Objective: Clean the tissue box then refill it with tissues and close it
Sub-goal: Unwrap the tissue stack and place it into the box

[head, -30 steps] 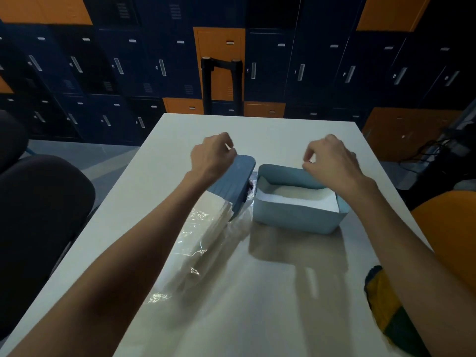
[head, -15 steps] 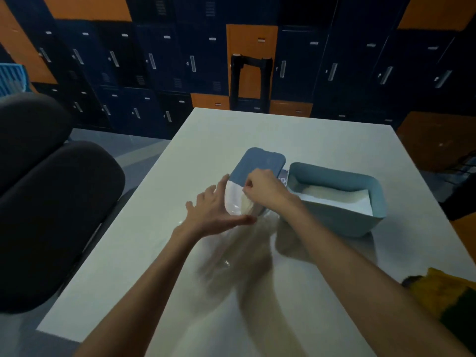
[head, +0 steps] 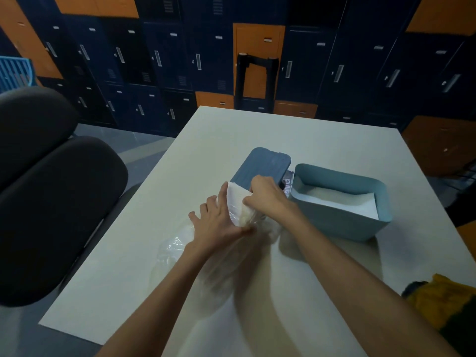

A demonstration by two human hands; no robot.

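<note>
A light blue tissue box [head: 360,225] stands open on the white table [head: 270,132], with white tissues [head: 342,202] lying inside. Its darker blue lid [head: 260,166] lies just left of the box, partly over a clear plastic tissue pack [head: 180,243]. My left hand [head: 219,228] rests flat with straight fingers on the pack. My right hand [head: 268,197] pinches white tissues [head: 235,194] at the pack's far end, beside the lid.
A dark office chair [head: 51,197] stands at the table's left. A yellow and green cloth [head: 443,302] lies at the right near edge. Blue and orange lockers [head: 180,60] fill the back wall, with a black frame [head: 257,81] before them.
My left hand let go of the lid and came down flat onto the plastic pack. My right hand left the box rim and moved left to the tissues in the pack.
</note>
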